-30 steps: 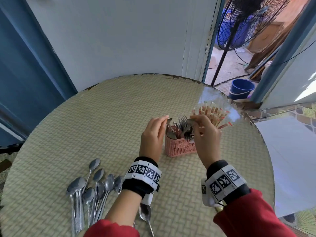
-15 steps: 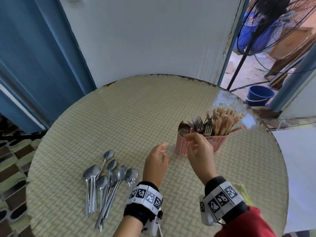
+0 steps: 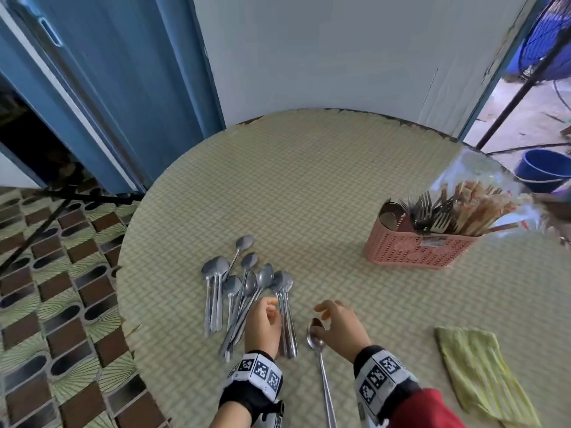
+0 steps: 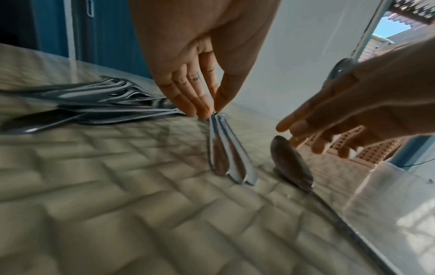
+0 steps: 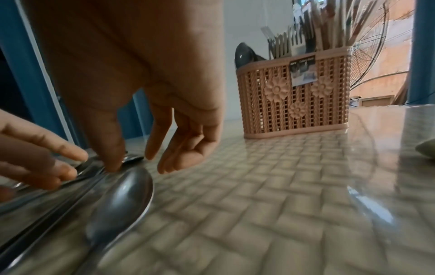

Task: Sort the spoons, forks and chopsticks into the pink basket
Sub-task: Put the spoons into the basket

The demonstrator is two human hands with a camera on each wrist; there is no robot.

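Forks [image 3: 432, 216], chopsticks [image 3: 475, 211] and some spoons stand in the basket [image 3: 414, 253] at 2 o'clock. Loose spoons [image 3: 244, 288] remain at 7 o'clock on the bench [image 3: 309, 186]. Left hand [image 3: 262, 325] pinches handles there; right hand [image 3: 340, 325], fingers relaxed, touches a single spoon [image 3: 318, 338].

Pink lattice basket [image 3: 411, 253], silver spoons [image 3: 244, 291], basket-weave beige table [image 3: 309, 186] — green-striped cloth [image 3: 482, 372], blue bucket [image 3: 543, 169].

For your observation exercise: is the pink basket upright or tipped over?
Upright: the pink basket stands flat on the table, with forks pointing up.
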